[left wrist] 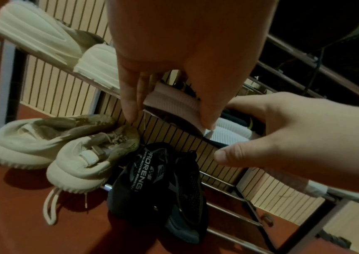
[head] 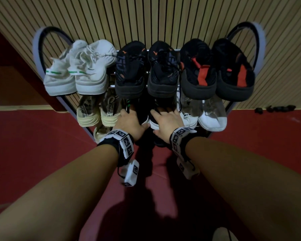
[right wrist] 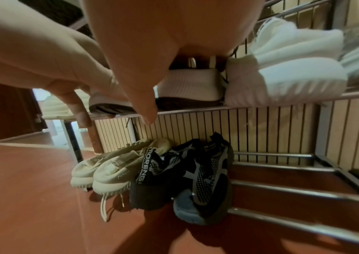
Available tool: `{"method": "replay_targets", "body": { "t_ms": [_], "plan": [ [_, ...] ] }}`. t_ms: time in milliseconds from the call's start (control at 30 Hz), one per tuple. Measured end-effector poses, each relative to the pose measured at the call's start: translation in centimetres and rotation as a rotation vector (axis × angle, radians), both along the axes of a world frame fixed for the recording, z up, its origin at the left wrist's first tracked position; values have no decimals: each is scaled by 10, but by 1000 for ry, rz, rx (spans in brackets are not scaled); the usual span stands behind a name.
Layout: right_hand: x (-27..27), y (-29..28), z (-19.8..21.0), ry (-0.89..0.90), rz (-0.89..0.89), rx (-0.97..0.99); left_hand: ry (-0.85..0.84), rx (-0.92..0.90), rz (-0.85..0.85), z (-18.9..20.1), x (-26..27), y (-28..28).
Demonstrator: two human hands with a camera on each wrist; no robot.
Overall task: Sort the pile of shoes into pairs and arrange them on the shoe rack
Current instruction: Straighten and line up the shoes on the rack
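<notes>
Both hands sit on the black pair on the rack's middle shelf [head: 231, 108], toes pointing at the wall. Left hand [head: 129, 121] cups the left shoe [head: 142, 110] and right hand [head: 165, 122] cups the right shoe [head: 161, 111], so each just pushes straight in.

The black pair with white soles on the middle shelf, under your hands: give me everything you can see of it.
The black pair with white soles sits side by side at the centre of the middle shelf, heels outward, between a beige pair and a white pair. Uppers look dark knit; the ribbed white heels project over the front rail. The left hand rests on the left shoe's heel and the right hand on the right shoe's, fingers reaching over the collars. Toes are hidden.
</notes>
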State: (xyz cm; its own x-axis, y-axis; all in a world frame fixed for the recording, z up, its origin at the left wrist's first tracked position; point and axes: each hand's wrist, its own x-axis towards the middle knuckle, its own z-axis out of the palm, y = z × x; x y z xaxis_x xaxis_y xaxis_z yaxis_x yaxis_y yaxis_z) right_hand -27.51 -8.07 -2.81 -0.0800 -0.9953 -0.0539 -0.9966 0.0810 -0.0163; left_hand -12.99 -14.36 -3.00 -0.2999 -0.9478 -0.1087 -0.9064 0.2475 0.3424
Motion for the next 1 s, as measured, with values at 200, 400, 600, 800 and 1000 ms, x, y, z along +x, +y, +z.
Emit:
{"method": "replay_targets", "body": {
  "t_ms": [200,400,600,800,1000],
  "plan": [
    [-5,1,4,-27,20,19,-92,13,-8,9,-1,2],
    [2,0,5,-58,4,35,-179,36,-98,10,6,-2],
    [3,-6,8,-78,-17,114,-187,50,-75,9,1,3],
    [1,13,23,-115,-32,111,-270,-164,-139,26,-3,22],
    [-19,60,39,-191,-67,-70,-249,-206,-245,48,-29,48]
  ]
}}
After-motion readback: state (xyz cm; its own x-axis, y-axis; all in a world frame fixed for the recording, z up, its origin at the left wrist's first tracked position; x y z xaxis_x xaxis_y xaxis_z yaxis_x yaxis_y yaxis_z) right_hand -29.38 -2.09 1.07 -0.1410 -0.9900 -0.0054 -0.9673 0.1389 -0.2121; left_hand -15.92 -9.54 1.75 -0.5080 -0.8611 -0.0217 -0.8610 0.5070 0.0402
